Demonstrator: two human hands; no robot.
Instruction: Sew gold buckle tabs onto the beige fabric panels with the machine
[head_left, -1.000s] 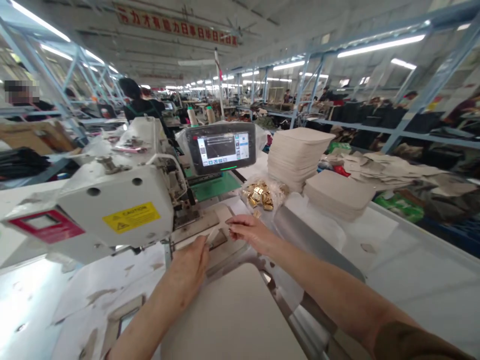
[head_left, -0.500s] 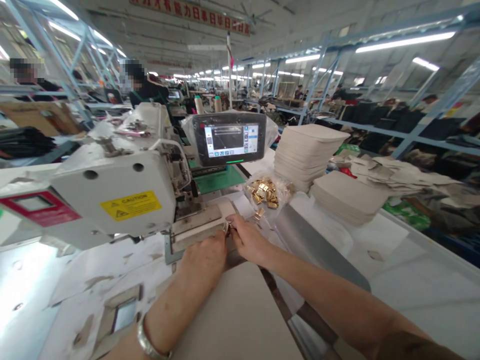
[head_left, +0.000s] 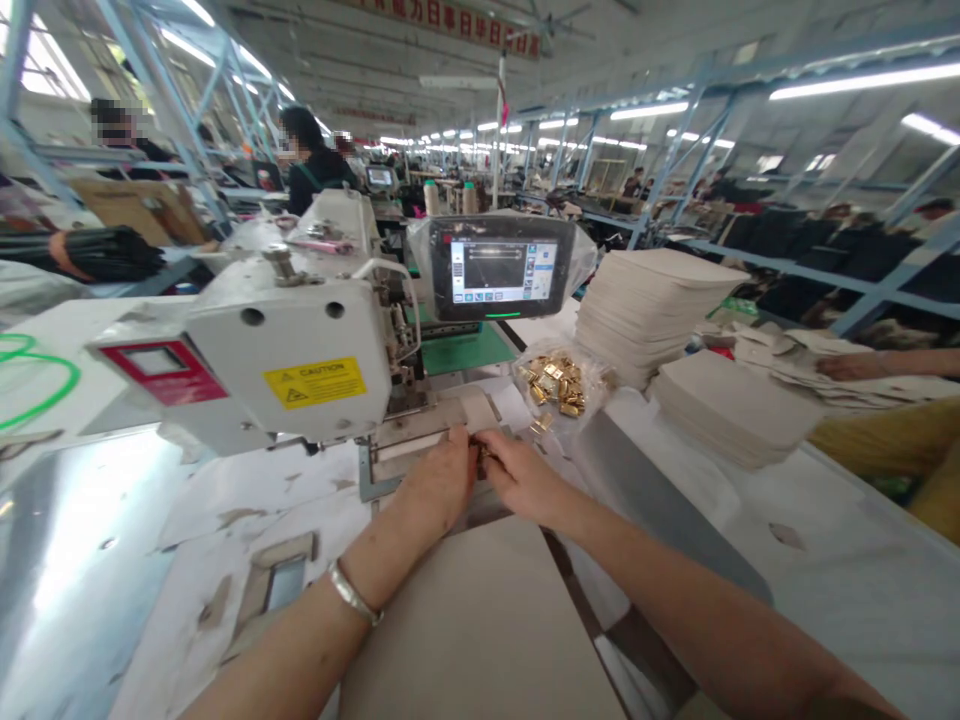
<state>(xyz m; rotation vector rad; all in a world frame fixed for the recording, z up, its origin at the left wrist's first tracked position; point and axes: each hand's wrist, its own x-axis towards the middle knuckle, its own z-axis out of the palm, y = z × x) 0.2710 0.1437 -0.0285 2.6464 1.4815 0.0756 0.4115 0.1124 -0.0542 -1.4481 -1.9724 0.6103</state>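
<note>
My left hand (head_left: 439, 482) and my right hand (head_left: 526, 482) meet fingertip to fingertip at the edge of the sewing machine's clamp frame (head_left: 367, 478). Both are closed in a pinch around a small metal fitting (head_left: 481, 458), which the fingers mostly cover. A pale beige panel (head_left: 472, 610) lies flat below my wrists, its far end close to my hands. Just beyond the right hand, a clear plastic bag holds several gold-coloured metal fittings (head_left: 555, 382). One loose gold fitting (head_left: 541, 425) lies in front of the bag.
To the left stands the white sewing machine head (head_left: 300, 330) with a yellow caution label. A lit control screen (head_left: 499, 268) is behind the clamp. Two stacks of beige panels, one tall (head_left: 645, 310) and one low (head_left: 735, 410), stand right. Another person's hand (head_left: 851, 367) touches loose pieces there.
The view has swung left, so everything sits further right. My hands stay together at the clamp frame's edge with slightly shifted fingers. Another person's arm has come into view at the right.
</note>
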